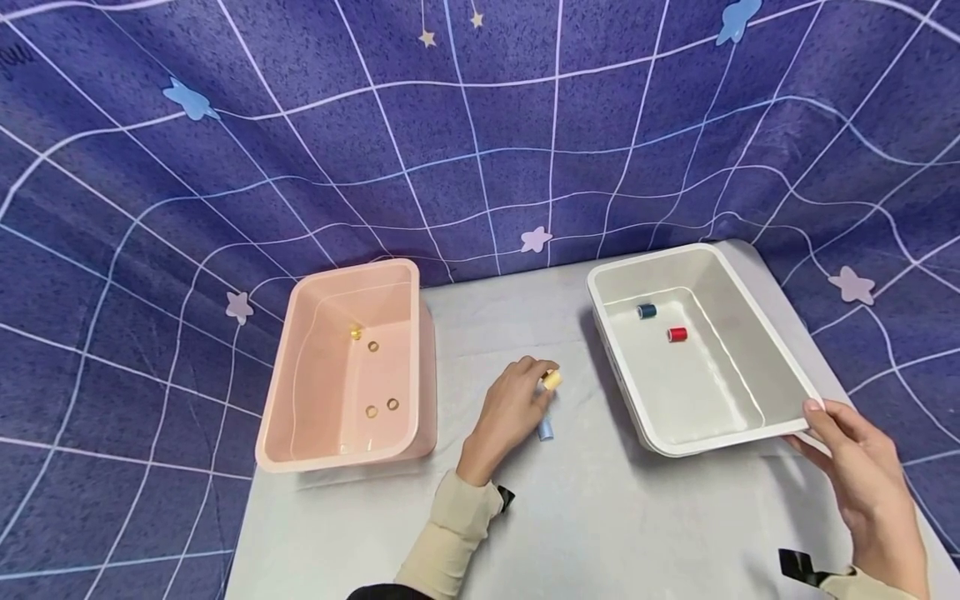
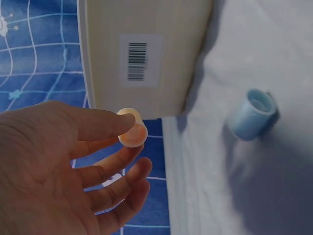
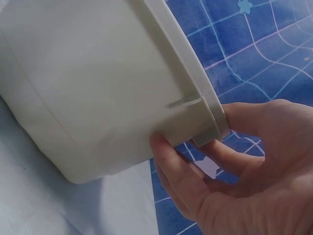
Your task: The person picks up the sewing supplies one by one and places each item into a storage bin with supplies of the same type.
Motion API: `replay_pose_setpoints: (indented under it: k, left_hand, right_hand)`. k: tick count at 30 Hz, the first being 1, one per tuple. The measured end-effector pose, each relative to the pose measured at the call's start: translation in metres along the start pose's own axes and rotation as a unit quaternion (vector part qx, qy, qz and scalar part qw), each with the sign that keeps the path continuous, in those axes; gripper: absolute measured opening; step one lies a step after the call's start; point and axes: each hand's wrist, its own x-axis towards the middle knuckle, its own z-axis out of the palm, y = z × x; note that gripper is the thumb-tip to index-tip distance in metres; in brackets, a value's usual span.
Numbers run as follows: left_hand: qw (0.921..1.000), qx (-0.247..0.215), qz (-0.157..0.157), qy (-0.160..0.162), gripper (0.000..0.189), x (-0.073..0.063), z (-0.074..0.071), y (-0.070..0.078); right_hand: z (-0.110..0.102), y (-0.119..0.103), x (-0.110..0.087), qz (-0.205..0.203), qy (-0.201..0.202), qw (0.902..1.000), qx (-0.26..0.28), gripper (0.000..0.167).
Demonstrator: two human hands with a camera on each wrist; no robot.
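Note:
Between thumb and forefinger my left hand (image 1: 512,410) pinches a yellow thread spool (image 1: 552,380), held above the table between the two bins. In the left wrist view the yellow spool (image 2: 133,128) shows one round end, the other fingers loosely bent below it. A light blue spool (image 1: 545,429) stands on the table just under that hand; it appears as a blue cylinder (image 2: 252,115) in the left wrist view. My right hand (image 1: 862,467) grips the near right corner of the white bin (image 1: 622,367), thumb on the rim (image 3: 215,115). Inside that bin lie a dark teal spool (image 1: 647,311) and a red spool (image 1: 677,334).
A pink bin (image 1: 427,375) stands at the left, with several small gold rings or spool-like pieces on its floor, one of them a yellow piece (image 1: 356,332). A pale cloth covers the table (image 1: 510,317). Behind hangs a blue grid-patterned curtain (image 1: 495,125) with stars.

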Motion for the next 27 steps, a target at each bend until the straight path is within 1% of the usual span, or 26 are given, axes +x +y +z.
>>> replay_pose_setpoints:
  k: [5, 11, 17, 22, 27]
  left_hand:
    - [0.9999, 0.0, 0.012, -0.002, 0.039, 0.007, -0.007, 0.009]
    - [0.9995, 0.001, 0.033, 0.001, 0.04, 0.018, -0.017, 0.025]
    - [0.9978, 0.011, 0.063, 0.016, 0.04, 0.032, -0.024, 0.042]
    - [0.9964, 0.017, 0.08, 0.02, 0.04, 0.044, -0.03, 0.056]
    - [0.9942, 0.023, 0.102, 0.023, 0.038, 0.056, -0.037, 0.07]
  right_hand:
    - [0.001, 0.0, 0.0, 0.007, 0.003, 1.0, 0.004, 0.024]
    - [0.0, 0.001, 0.0, 0.008, 0.005, 0.9999, 0.013, 0.024]
    - [0.001, 0.001, 0.001, 0.001, 0.0, 0.9999, 0.016, 0.023]
    - [0.0, 0.002, -0.001, 0.001, 0.001, 0.9999, 0.011, 0.025]
    - [0.001, 0.002, -0.001, 0.006, 0.001, 0.9998, 0.017, 0.027]
